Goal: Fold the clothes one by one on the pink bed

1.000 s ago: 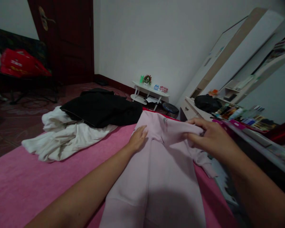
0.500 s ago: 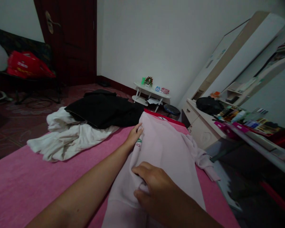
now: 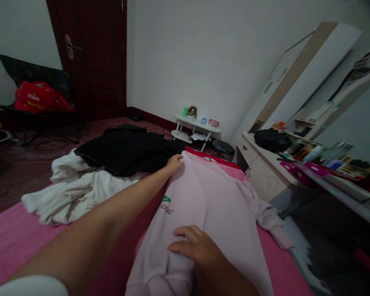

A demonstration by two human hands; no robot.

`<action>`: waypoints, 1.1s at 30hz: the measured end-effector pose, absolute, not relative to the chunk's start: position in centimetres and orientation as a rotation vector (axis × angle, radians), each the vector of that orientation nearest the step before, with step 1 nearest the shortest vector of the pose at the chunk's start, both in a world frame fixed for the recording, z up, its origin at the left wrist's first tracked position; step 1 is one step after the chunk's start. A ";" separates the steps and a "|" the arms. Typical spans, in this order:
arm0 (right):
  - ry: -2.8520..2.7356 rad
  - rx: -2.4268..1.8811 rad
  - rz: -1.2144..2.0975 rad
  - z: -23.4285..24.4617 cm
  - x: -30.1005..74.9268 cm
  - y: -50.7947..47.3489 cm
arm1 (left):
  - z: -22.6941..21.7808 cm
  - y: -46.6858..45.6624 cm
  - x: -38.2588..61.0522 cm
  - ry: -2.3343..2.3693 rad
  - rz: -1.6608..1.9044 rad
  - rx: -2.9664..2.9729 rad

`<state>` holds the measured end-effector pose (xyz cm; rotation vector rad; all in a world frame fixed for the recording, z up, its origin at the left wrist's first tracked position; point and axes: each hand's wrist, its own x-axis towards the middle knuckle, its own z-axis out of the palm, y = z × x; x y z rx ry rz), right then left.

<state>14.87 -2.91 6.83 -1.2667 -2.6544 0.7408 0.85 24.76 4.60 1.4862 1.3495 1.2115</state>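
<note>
A pale pink sweatshirt lies spread on the pink bed cover, its collar at the far end and a small green logo with lettering on the left sleeve. My left hand pinches the cloth at the far left shoulder. Nearer to me, my right hand rests on the folded-in sleeve, its fingers apart and lying on the fabric. The right sleeve of the sweatshirt hangs out over the bed's right edge, crumpled.
Black clothing and a white garment are heaped on the left. A dressing table crowded with bottles borders the bed on the right. Beyond the bed stand a small white table and a round stool.
The sleeve now lies flatter along the front, with more of its logo showing. My right hand has loosened its pinch and moved slightly nearer. My left hand stays at the shoulder.
</note>
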 end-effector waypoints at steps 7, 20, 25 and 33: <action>-2.492 -1.090 0.753 7.8 16.2 -3.5 | 6.3 28.1 2.7 1.291 1.117 1.478; -2.848 -0.887 0.734 3.6 15.0 -2.3 | 3.1 29.1 4.9 1.039 1.097 1.566; -2.917 -0.864 0.776 3.0 15.2 -2.1 | 3.2 28.1 5.1 1.180 1.150 1.825; -2.765 -0.977 1.032 6.0 15.1 -3.7 | 1.6 22.8 6.5 1.066 0.935 2.206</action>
